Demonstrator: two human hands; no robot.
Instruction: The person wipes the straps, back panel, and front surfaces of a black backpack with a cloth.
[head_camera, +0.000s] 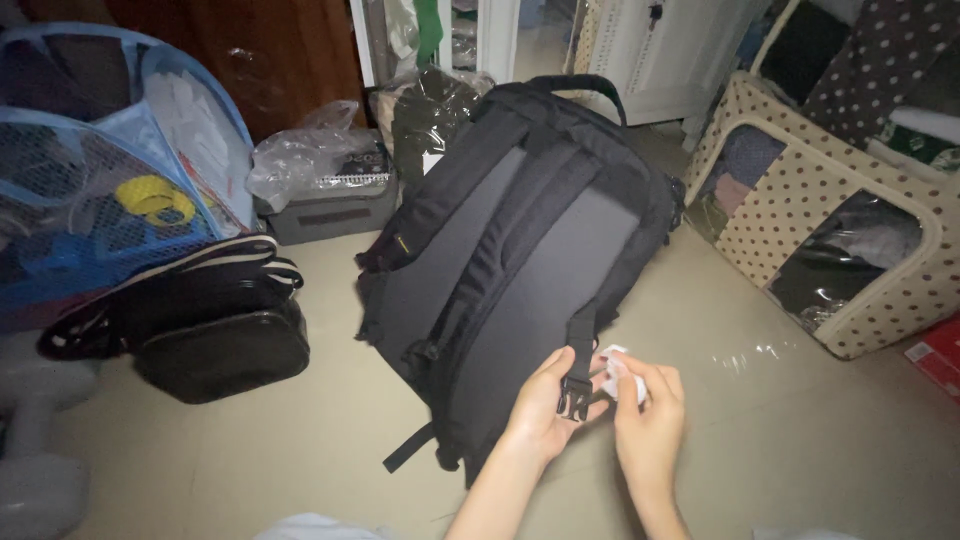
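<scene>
A black backpack (520, 240) lies on the floor with its padded back panel and shoulder straps facing up. My left hand (545, 410) grips the black plastic buckle (575, 395) at the end of a strap near the pack's lower right corner. My right hand (650, 420) sits right beside it, pinching a small crumpled white wipe or tissue (620, 372) against the buckle area. Both forearms come in from the bottom edge.
A black handbag (215, 335) with striped handles lies left of the pack. Behind it stand a blue mesh hamper (95, 160), a grey box (330, 210) with plastic bags, and a grey dumbbell (30, 440). A polka-dot fabric storage box (830, 210) stands right.
</scene>
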